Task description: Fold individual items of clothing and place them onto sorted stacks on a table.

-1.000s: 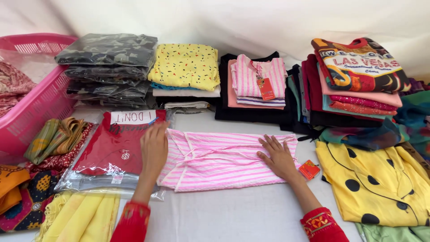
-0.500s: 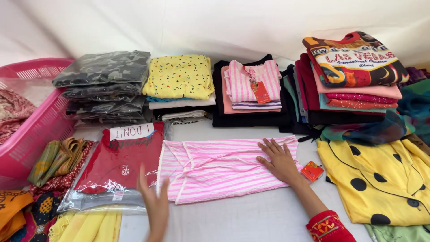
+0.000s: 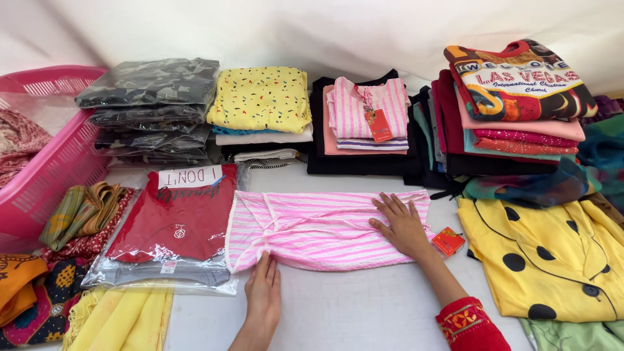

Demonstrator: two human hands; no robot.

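Head view: a pink-and-white striped garment (image 3: 325, 227) is being held flat on the white table (image 3: 364, 312), lying in the middle of the surface with its long axis running left to right, parallel to the near table edge; its stripes are running the same way, and its white-trimmed edge is pointing left toward a red garment sealed in a clear bag (image 3: 174, 227). The right hand (image 3: 402, 224) is being pressed palm-down on the right-hand portion of the striped garment, its fingers spread open and extended flat, gripping nothing, with the forearm angled in from the lower right and a red embroidered cuff (image 3: 467, 322) being shown at the wrist. The left hand (image 3: 263, 296) is being laid palm-down on the table just below the garment's near edge, its fingers straight and held together, with the fingertips touching that edge; whether the cloth is being pinched cannot be told. A small red tag (image 3: 448, 240) is lying just beside the right hand. Folded stacks of clothing (image 3: 364, 123) are being kept behind the garment, with a pink basket (image 3: 49, 169) at far left.
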